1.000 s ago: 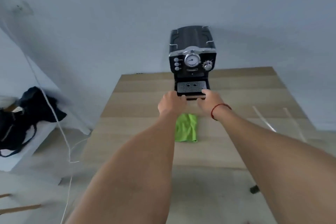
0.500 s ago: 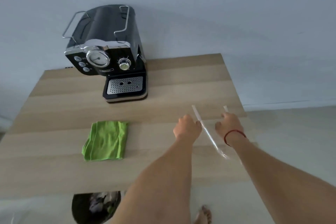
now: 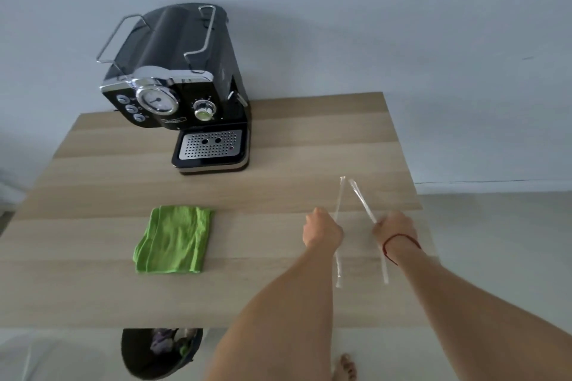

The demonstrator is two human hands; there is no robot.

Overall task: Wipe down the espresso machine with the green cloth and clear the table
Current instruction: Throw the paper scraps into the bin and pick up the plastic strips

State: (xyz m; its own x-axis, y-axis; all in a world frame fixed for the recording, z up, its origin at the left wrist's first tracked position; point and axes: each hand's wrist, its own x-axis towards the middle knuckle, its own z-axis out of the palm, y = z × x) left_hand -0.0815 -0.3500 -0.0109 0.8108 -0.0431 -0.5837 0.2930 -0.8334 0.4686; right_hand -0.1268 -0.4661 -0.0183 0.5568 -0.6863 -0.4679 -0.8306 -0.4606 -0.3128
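left hand [image 3: 322, 230]: closed around one clear wrapped straw [image 3: 339, 232], gripped near its middle; both ends stick out, far end toward the wall, near end toward the table edge.
right hand [image 3: 394, 227]: closed on the second straw [image 3: 366, 210], also mid-length. Red string on that wrist.
straws: far tips nearly meet, near ends spread apart, so they form a narrow V. Both look lifted off the surface, though I can't confirm full clearance at the near ends.
why held so: one straw per hand clears both in a single pass. Mid-length grip keeps a thin, floppy piece from drooping or slipping.
espresso machine [image 3: 182, 96]: upright at the back of the table [image 3: 93, 294], against the wall, drip tray facing the person. Nobody touching it.
green cloth [image 3: 173, 240]: folded flat on the table in front of the machine, slightly left, well apart from both hands.
bin [image 3: 161, 353]: dark, on the floor under the near table edge, below the cloth, some rubbish already in it. Probable destination for the straws.
step in hand: judging by grip, clearing litter, not wiping.
task state: cloth and machine remain on the table; can't tell whether the machine has been wiped.
risk: straws are light and slick; a loose pinch could drop one on the floor, short of the bin.
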